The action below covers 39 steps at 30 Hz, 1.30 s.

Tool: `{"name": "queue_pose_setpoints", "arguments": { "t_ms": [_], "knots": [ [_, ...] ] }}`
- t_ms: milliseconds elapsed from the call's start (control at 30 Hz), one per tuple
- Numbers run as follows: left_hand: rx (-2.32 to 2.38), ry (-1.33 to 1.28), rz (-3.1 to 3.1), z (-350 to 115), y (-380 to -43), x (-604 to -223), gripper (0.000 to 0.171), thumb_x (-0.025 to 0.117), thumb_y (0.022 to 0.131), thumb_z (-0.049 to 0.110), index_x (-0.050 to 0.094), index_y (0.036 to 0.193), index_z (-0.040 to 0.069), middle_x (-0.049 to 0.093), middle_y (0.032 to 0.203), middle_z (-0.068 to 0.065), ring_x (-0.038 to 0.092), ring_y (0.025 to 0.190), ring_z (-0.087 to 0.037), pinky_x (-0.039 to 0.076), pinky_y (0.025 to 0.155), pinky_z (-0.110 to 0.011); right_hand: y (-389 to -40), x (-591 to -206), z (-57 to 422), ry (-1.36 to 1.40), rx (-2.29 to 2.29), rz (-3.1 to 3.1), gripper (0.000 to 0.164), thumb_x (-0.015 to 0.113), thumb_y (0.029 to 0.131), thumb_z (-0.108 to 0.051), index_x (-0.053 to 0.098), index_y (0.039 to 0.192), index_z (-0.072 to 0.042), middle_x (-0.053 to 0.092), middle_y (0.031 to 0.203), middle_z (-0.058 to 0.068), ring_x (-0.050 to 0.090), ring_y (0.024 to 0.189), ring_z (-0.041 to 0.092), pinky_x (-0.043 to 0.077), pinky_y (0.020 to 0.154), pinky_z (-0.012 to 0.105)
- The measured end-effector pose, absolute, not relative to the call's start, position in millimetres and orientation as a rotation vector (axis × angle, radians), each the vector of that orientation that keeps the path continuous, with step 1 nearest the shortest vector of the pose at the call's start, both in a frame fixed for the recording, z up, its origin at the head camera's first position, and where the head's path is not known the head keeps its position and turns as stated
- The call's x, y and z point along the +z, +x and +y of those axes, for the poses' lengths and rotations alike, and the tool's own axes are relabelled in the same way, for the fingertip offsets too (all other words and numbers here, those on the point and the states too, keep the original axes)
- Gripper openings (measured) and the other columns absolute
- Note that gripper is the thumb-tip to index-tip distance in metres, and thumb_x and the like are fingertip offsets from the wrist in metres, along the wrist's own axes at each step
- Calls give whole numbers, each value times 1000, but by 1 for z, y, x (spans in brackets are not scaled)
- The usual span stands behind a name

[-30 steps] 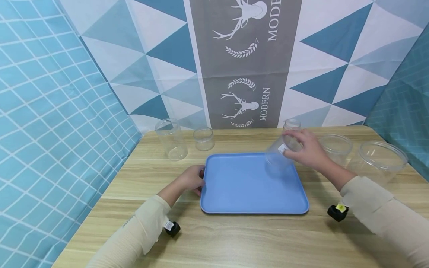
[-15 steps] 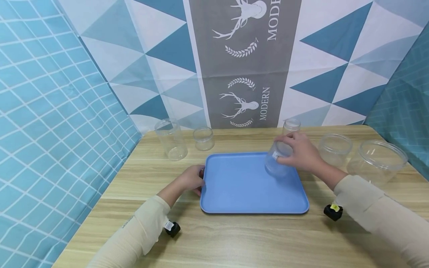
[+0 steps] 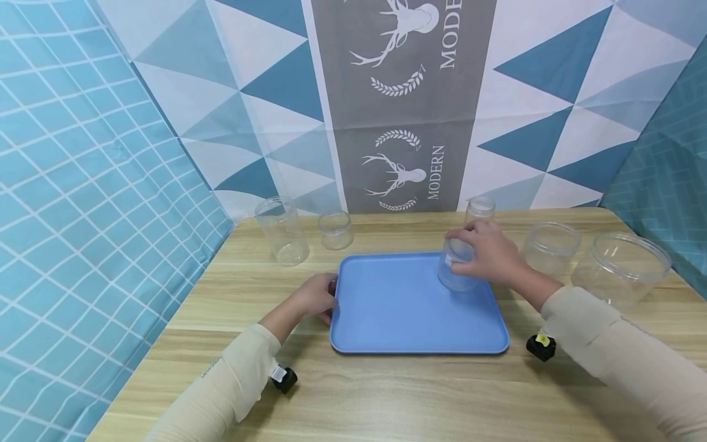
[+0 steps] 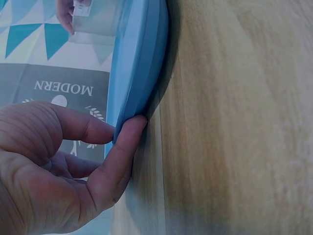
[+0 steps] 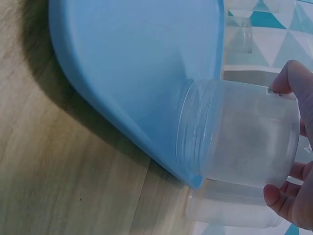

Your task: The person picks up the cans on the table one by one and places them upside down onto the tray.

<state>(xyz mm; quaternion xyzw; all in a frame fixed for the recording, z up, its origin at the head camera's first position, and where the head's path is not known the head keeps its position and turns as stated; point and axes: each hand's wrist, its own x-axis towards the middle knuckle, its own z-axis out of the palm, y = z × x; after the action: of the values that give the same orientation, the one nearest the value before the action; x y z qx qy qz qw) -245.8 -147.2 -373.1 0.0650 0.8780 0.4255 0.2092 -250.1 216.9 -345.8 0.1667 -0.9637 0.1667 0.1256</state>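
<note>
A blue tray (image 3: 409, 316) lies flat on the wooden table. My left hand (image 3: 316, 294) pinches its left rim; in the left wrist view, the thumb (image 4: 120, 156) and a finger (image 4: 85, 126) meet at the tray edge. At the tray's far right corner, my right hand (image 3: 488, 253) grips a clear plastic jar (image 3: 456, 279) from above. The jar is upside down: its threaded mouth faces the tray surface in the right wrist view, and the fingertips (image 5: 278, 198) hold it near the base. A small white label sits by one finger.
Clear jars stand around the tray: a tall one (image 3: 286, 239) and a short one (image 3: 336, 232) at the back left, a narrow one (image 3: 480, 209) behind my right hand, and two wide jars (image 3: 551, 245) at the right. Patterned cloth (image 3: 409, 123) hangs behind the table.
My right hand has moved left and brought the jar from a tilted position to nearly upright over the tray's far right corner. The left hand and tray have stayed put.
</note>
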Motion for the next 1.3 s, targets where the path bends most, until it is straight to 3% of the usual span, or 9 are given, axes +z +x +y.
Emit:
{"name": "queue_pose_setpoints", "arguments": {
  "t_ms": [267,600,933,1133,1300],
  "knots": [
    [1179,173,2444,-148,-246,-373,72,53,77,-17,34,146,-7,57,116,-24,66,67,-28,59,55,-37,-250,-346,213,500,438,-2815,60,75,71,-37,65,127,-20,53,124,19,42,113,39,52,67,54],
    [1174,182,2453,-147,-246,-373,71,53,76,-17,37,145,-6,58,112,-22,66,71,-28,59,55,-37,-248,-343,217,561,438,-2839,58,75,81,-38,61,132,-16,50,128,24,40,118,42,46,85,62],
    [1194,215,2466,-148,-245,-377,61,51,73,-18,49,133,-7,59,102,-18,65,70,-28,59,54,-37,-246,-337,221,557,494,-2835,60,72,85,-44,59,133,-11,46,131,24,42,119,44,42,90,64],
    [1183,203,2469,-148,-245,-376,65,52,74,-17,46,137,-6,58,104,-19,65,73,-28,59,55,-36,-246,-319,229,530,602,-2708,47,71,88,-29,62,125,-2,49,126,26,45,116,44,43,90,63],
    [1176,207,2481,-148,-245,-377,67,52,74,-18,43,139,-7,58,106,-19,65,77,-28,59,56,-35,-249,-306,241,512,667,-2687,40,70,87,-19,63,122,-1,53,120,24,47,111,41,43,88,61]
  ]
}}
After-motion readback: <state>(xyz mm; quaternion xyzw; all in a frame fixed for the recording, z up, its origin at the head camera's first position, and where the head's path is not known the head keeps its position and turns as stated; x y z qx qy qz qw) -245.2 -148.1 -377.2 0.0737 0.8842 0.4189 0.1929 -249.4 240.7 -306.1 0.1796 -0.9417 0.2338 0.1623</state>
